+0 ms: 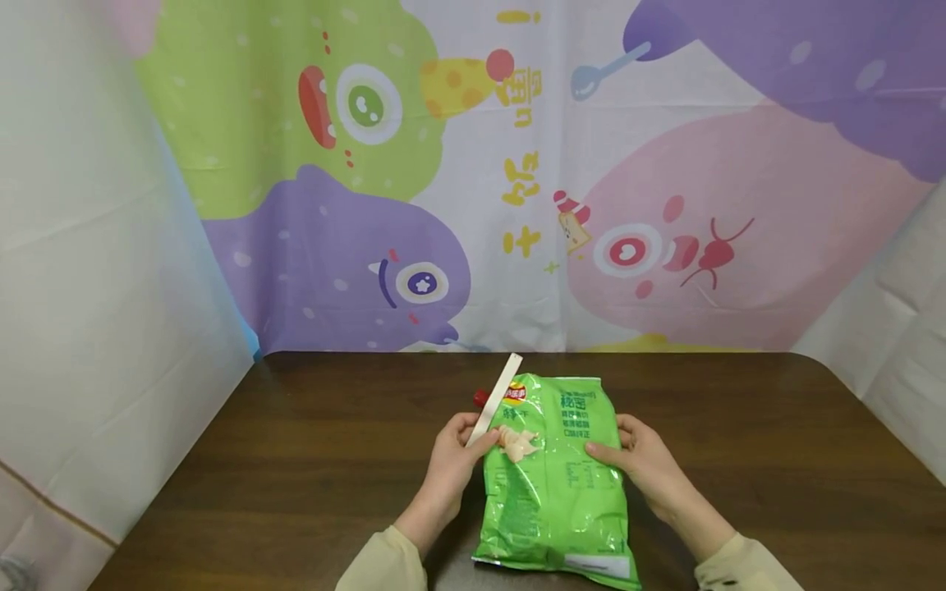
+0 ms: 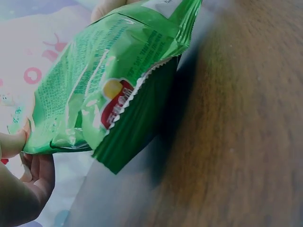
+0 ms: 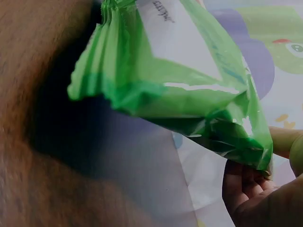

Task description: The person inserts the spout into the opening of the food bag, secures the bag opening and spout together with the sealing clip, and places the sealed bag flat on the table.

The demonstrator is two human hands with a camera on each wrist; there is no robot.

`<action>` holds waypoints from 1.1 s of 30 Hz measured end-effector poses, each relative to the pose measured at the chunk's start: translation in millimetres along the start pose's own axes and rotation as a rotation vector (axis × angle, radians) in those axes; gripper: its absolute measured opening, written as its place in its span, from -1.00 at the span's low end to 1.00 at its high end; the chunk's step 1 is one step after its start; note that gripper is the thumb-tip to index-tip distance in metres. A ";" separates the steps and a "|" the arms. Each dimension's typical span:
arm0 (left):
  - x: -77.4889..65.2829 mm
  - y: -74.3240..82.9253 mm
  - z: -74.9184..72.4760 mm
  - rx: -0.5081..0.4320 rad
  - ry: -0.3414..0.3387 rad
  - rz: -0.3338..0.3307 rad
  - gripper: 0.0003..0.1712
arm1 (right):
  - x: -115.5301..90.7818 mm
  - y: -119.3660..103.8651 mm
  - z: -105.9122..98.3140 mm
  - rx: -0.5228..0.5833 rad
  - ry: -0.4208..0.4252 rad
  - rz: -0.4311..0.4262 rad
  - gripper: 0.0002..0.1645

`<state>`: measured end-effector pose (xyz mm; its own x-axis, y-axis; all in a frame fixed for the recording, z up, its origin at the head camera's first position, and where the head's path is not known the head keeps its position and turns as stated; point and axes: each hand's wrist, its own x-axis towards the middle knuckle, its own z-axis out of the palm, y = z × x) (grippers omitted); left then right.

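Note:
A green chip bag [image 1: 550, 501], printed with chips and a red-and-yellow logo, is held upright above the table. My left hand [image 1: 443, 472] grips its left edge, thumb in front. The same hand holds a long white strip [image 1: 501, 390] that slants up across the bag's upper left corner; a small red piece [image 1: 481, 398] shows beside it. On the opposite edge, my right hand [image 1: 654, 468] pinches the bag between thumb and fingers. The left wrist view shows the bag's crimped bottom seam [image 2: 137, 90] close to the wood. In the right wrist view, fingertips curl behind the bag's side [image 3: 255, 142].
The dark brown wooden table [image 1: 296, 460] spreads out on both sides of the bag. Behind it hangs a cloth backdrop [image 1: 510, 312] with cartoon monsters, and white cloth walls [image 1: 89, 205] stand at the left and right.

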<state>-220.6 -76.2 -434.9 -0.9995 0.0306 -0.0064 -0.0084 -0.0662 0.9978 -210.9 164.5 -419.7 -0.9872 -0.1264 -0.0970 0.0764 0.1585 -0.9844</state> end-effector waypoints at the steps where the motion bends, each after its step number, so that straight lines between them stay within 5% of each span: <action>1: 0.0 0.1 -0.3 -0.001 -0.002 0.001 -0.63 | 0.2 0.0 -0.1 0.003 0.003 -0.001 -0.41; 24: 6.6 -11.4 -7.5 -0.070 -0.040 -0.061 -0.59 | 6.4 6.7 -4.4 0.046 0.011 0.054 -0.37; 33: 4.4 -13.6 -9.4 0.027 -0.049 -0.104 -0.53 | 8.6 10.4 -7.7 0.061 -0.023 0.092 -0.29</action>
<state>-225.1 -84.6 -449.1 -0.9906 0.0848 -0.1070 -0.1102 -0.0335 0.9933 -219.7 172.7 -429.7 -0.9722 -0.1366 -0.1902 0.1758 0.1107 -0.9782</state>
